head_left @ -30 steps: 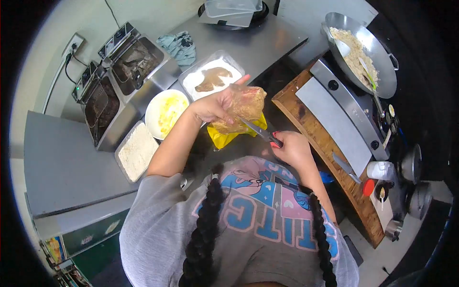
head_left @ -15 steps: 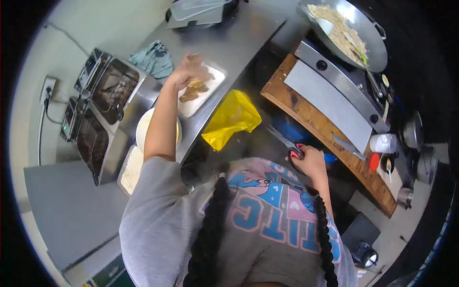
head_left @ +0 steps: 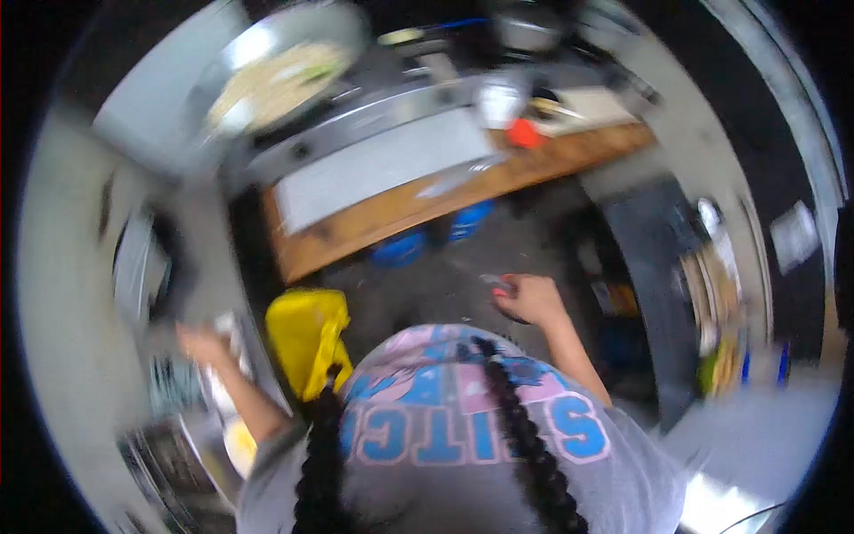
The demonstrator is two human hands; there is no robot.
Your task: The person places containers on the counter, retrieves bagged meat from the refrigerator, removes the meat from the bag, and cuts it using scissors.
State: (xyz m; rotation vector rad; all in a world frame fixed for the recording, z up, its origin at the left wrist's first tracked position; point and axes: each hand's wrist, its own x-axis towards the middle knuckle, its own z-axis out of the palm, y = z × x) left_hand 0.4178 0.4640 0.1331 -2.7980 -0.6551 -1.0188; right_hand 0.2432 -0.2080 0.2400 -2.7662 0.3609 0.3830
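My right hand (head_left: 536, 301) is closed around the red-and-black handles of scissors (head_left: 504, 294), held over the dark floor area in front of my body. Their blades are smeared and hard to make out. On the left, my left hand (head_left: 203, 343) reaches over the metal counter, beside a white tray (head_left: 216, 378). Motion blurs its fingers, so I cannot see whether anything is in them. A bowl with yellowish contents (head_left: 240, 445) stands near my left forearm. Between the counter and my body is a yellow bag (head_left: 307, 338).
A large wok (head_left: 342, 40) of pale crumbly food sits at the back left. Before it runs a wooden-edged bench (head_left: 382, 222) with a knife (head_left: 455, 181) and a red lid (head_left: 525, 133). A fryer (head_left: 169, 467) is lower left; dark shelving (head_left: 645, 231) stands right.
My view has swung to the right, so the counter and wok now appear further left. The scissors remain in my right hand. My left hand is still by the tray, now blurred.
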